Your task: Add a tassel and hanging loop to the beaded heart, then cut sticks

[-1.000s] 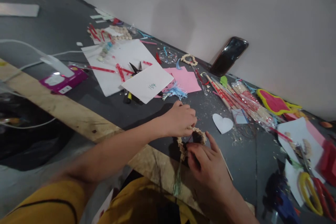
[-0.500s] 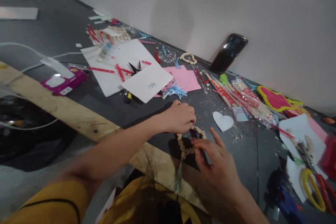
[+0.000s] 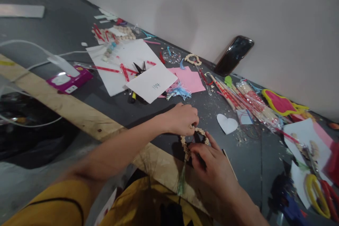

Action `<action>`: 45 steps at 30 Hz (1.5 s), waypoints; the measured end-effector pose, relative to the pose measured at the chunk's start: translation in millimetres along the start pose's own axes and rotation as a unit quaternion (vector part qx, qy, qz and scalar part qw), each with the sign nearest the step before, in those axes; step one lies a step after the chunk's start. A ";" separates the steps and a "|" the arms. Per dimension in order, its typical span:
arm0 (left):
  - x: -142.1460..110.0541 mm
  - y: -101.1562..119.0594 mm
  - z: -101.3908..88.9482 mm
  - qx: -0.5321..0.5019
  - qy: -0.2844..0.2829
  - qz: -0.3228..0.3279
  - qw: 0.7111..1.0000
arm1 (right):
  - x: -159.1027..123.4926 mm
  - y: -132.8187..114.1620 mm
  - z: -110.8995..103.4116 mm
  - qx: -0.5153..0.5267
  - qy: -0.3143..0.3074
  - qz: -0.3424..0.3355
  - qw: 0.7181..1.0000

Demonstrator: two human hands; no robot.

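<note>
Beaded loop: pale lil ring, near table edge, btwn both hands; green tassel hangs off it at abt 7 o'clock.
L hand: on the loop's rim at 11 o'clock, fingers curled, looks like a pinch tbh, tips mostly hidden.
R hand: comes in from 5 o'clock, fingertips at the loop's lower side, another finger by the rim at 3. Can't tell if they're gripping, sry.
Step rn: imo fiddly two-handed work on the loop, L steadying, R adjusting.
Next move: prob calls for a steady L hold + light R fingertips.
Nearby, from loop: heart cutout 2 o'clock, phone 1, scissors approx 4.
</note>
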State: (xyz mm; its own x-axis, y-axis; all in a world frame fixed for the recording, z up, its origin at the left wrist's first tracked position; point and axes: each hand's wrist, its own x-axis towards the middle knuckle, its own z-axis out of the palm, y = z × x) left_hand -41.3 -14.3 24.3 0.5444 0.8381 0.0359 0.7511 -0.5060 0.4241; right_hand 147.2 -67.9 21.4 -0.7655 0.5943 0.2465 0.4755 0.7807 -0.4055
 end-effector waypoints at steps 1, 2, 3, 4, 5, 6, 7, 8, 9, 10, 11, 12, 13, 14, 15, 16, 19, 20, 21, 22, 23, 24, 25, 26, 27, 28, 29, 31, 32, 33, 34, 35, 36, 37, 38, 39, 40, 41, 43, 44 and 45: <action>-0.4 1.1 0.6 0.010 -0.007 0.005 1.000 | -0.2 -0.1 -0.3 0.000 0.003 -0.001 1.000; -0.6 2.0 1.4 0.020 -0.009 0.005 1.000 | -0.4 -0.2 -0.5 0.001 0.008 -0.002 1.000; -0.5 2.8 2.5 0.029 -0.009 0.003 1.000 | -0.6 -0.4 -0.5 0.002 0.012 -0.002 1.000; -0.3 3.4 3.6 0.037 -0.008 0.001 0.999 | -0.7 -0.6 -0.4 0.003 0.015 -0.002 1.000; 0.1 3.9 4.8 0.043 -0.006 0.000 0.999 | -0.8 -0.9 -0.1 0.003 0.017 -0.001 1.000; 0.5 4.1 5.8 0.045 -0.004 0.002 0.999 | -0.6 -1.3 0.3 0.001 0.016 -0.001 1.000; 0.8 4.3 6.5 0.045 -0.003 0.004 0.999 | -0.4 -1.8 0.9 0.000 0.016 -0.001 1.000; 1.1 4.4 6.9 0.043 0.000 0.006 0.999 | 0.0 -2.4 1.5 -0.002 0.017 -0.001 1.000; 1.2 4.6 7.0 0.040 0.003 0.009 0.999 | 0.6 -3.0 2.2 -0.003 0.019 -0.004 1.000; 1.2 4.7 6.9 0.035 0.007 0.011 0.999 | 1.1 -3.6 2.8 -0.002 0.023 -0.007 1.000; 1.1 4.9 6.5 0.030 0.010 0.012 0.999 | 1.7 -4.1 3.3 -0.001 0.027 -0.010 1.000; 1.0 5.1 6.0 0.027 0.012 0.012 0.999 | 2.3 -4.3 3.8 0.000 0.030 -0.014 0.999; 0.8 5.2 5.5 0.026 0.012 0.012 1.000 | 2.8 -4.4 4.0 0.000 0.030 -0.016 0.999; 0.6 5.3 5.2 0.026 0.013 0.013 0.999 | 3.1 -4.2 4.1 0.001 0.028 -0.018 0.999; 0.4 5.3 4.9 0.025 0.014 0.015 0.999 | 3.2 -3.7 4.0 0.001 0.026 -0.017 1.000; 0.3 5.2 4.8 0.023 0.014 0.017 0.999 | 3.2 -3.0 3.6 0.000 0.024 -0.015 1.000; 0.3 4.5 5.2 0.016 0.014 0.016 1.000 | 1.9 -0.8 1.7 -0.003 0.033 -0.008 0.999; 0.4 4.2 5.4 0.014 0.013 0.014 1.000 | 1.2 -0.4 1.1 -0.003 0.038 -0.008 0.999; 0.4 4.1 5.5 0.012 0.012 0.011 1.000 | 0.5 -0.2 0.7 0.000 0.043 -0.008 0.999; 0.5 4.1 5.5 0.012 0.012 0.010 1.000 | 0.0 -0.4 0.5 0.004 0.044 -0.007 0.999; 0.5 4.2 5.4 0.011 0.012 0.010 1.000 | -0.5 -0.8 0.5 0.011 0.045 -0.006 0.999; 0.5 4.3 5.1 0.011 0.011 0.010 1.000 | -0.7 -1.4 0.7 0.019 0.045 -0.004 0.999; 0.5 4.5 4.7 0.011 0.010 0.010 1.000 | -0.8 -2.1 0.8 0.029 0.045 -0.003 0.999; 0.4 4.6 4.1 0.012 0.007 0.008 1.000 | -0.7 -2.9 0.8 0.038 0.044 -0.004 0.998; 0.4 4.6 3.6 0.013 0.003 0.007 1.000 | -0.5 -3.7 0.5 0.045 0.045 -0.006 0.998; 0.5 4.6 3.0 0.015 -0.001 0.006 1.000 | -0.3 -4.3 -0.3 0.049 0.047 -0.010 0.998; 0.6 4.5 2.6 0.018 -0.005 0.005 1.000 | -0.1 -4.9 -1.5 0.052 0.050 -0.014 0.997; 0.9 4.2 2.0 0.022 -0.010 0.007 1.000 | 0.3 -5.4 -5.1 0.050 0.056 -0.017 0.997; 1.1 4.1 1.8 0.023 -0.013 0.007 1.000 | 0.5 -5.3 -7.4 0.046 0.060 -0.016 0.997; 1.3 4.0 1.7 0.024 -0.016 0.006 1.000 | 0.7 -5.2 -9.8 0.042 0.065 -0.014 0.997; 1.5 4.0 1.8 0.024 -0.018 0.004 1.000 | 0.9 -4.9 -12.3 0.037 0.068 -0.011 0.997; 1.7 4.1 1.8 0.024 -0.020 0.001 1.000 | 1.2 -4.5 -14.7 0.030 0.072 -0.009 0.997; 1.8 4.2 2.0 0.023 -0.020 -0.001 1.000 | 1.7 -4.2 -17.0 0.025 0.078 -0.009 0.997; 1.9 4.4 2.2 0.021 -0.020 -0.003 1.000 | 2.4 -3.8 -19.3 0.020 0.082 -0.010 0.996; 1.9 4.5 2.4 0.020 -0.020 -0.003 1.000 | 3.2 -3.4 -21.5 0.014 0.085 -0.009 0.996; 1.8 4.5 2.6 0.017 -0.019 -0.004 1.000 | 4.2 -3.0 -23.6 0.009 0.088 -0.008 0.996; 1.6 4.4 2.8 0.015 -0.018 -0.004 1.000 | 5.4 -2.5 -25.6 0.004 0.092 -0.006 0.996; 1.4 4.1 2.9 0.014 -0.017 -0.005 1.000 | 6.6 -1.9 -27.4 -0.003 0.096 -0.001 0.995; 0.7 2.9 2.6 0.013 -0.014 -0.003 1.000 | 9.3 -0.1 -30.7 -0.018 0.103 0.010 0.995; 0.4 2.1 2.1 0.012 -0.013 -0.001 1.000 | 10.6 1.2 -32.1 -0.024 0.107 0.014 0.994; 0.2 1.1 1.5 0.009 -0.012 0.002 1.000 | 12.0 2.7 -33.6 -0.030 0.109 0.020 0.993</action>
State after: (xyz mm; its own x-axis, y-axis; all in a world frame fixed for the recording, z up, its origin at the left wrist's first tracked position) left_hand -39.8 -15.0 23.4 0.5561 0.8310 0.0155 0.7552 -0.5129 0.4082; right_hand 153.9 -52.2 52.8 -0.6373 0.6472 0.4182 0.5338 0.7622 -0.3662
